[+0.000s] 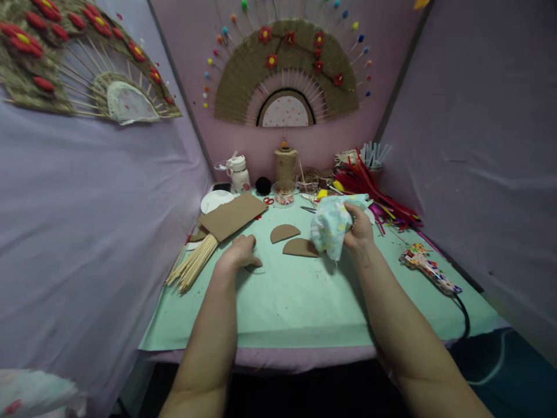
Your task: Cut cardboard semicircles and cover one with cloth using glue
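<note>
My right hand (360,227) pinches a crumpled light-blue cloth (328,223) with pale yellow spots, raised above the right side of the table. On the left, my left hand (241,252) is low over the tabletop, thumb and fingers curved around a clear plastic protractor (257,270) that is partly hidden under it. Between the hands lie two brown cardboard half-discs, one (285,233) farther back and the other (300,248) close to the cloth. Beside my left hand, a brown cardboard sheet (235,216) rests on a bundle of thin wooden sticks (192,264).
A patterned glue gun (429,271) with a black cord lies at right. Along the back stand a white bottle (239,173), a twine spool (285,165), a bead bowl (284,193) and red pipe cleaners (363,183). Decorated fans (230,87) hang on the walls.
</note>
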### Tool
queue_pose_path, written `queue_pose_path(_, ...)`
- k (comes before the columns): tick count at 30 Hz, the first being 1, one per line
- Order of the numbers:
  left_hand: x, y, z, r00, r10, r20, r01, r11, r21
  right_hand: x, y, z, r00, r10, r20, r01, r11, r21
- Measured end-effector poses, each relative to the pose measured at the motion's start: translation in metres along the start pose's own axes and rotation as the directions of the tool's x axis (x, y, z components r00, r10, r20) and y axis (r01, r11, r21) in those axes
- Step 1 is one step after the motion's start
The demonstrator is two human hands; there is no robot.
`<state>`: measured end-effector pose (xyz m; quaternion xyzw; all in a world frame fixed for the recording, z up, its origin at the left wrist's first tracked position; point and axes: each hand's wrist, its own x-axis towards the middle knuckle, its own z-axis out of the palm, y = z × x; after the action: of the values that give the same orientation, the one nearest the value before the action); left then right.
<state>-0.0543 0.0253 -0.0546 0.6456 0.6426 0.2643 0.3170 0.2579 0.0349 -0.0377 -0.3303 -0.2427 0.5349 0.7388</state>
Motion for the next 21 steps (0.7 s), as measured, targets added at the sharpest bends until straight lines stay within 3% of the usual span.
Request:
queue_pose_path(3, 0.004, -0.003, 0.004, 0.998, -0.052, 0.047, 0.056, 0.994, -0.097, -0.002, 0.000, 0.002, 0.998, 0.065, -0.024, -0.063, 0.993, 0.097)
queue_pose_path(7, 0.011, -0.006, 0.000, 0.997, -0.065, 0.038, 0.071, 0.979, -0.189, -0.003, -0.001, 0.004, 0.996, 0.086, -0.029, -0.083, 0.992, 0.094)
queue_pose_path(11, 0.021, -0.009, 0.003, 0.990, -0.133, -0.050, 0.106, 0.926, -0.363, -0.003, -0.001, 0.002, 0.997, 0.083, 0.002, -0.083, 0.994, 0.074)
queue_pose_path(16, 0.035, -0.009, 0.018, 0.942, -0.282, -0.180, 0.130, 0.805, -0.580, -0.004, 0.000, 0.003, 0.996, 0.085, 0.033, -0.087, 0.995, 0.057)
queue_pose_path(21, 0.036, -0.001, 0.030, 0.928, -0.275, -0.250, 0.058, 0.772, -0.633, -0.009, 0.001, 0.009, 0.994, 0.104, -0.016, -0.102, 0.989, 0.109)
